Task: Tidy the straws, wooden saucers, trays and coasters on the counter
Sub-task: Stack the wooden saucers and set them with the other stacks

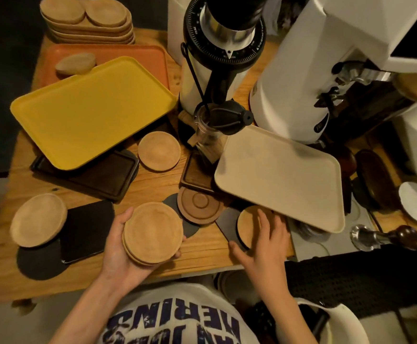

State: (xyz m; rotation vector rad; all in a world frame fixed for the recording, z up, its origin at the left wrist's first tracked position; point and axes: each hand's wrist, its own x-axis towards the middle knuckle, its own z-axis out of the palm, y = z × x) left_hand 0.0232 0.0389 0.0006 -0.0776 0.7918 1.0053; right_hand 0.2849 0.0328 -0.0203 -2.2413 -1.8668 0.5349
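Observation:
My left hand (118,249) grips a small stack of round wooden saucers (153,235) from below, near the counter's front edge. My right hand (264,244) lies with spread fingers over another light round saucer (248,227) that sits on a dark square coaster (227,223); its fingers touch the saucer. More single saucers lie at the left (38,219) and in the middle (159,151). A yellow tray (91,112) lies over an orange tray (128,52) and dark trays (108,177). A beige tray (282,177) lies tilted at the right.
Stacked oval wooden saucers (86,21) stand at the back left. A dark grooved round coaster (200,204) and black coasters (88,227) lie near the front. Two coffee grinders (217,53) stand behind; a tamper (386,237) lies at the right.

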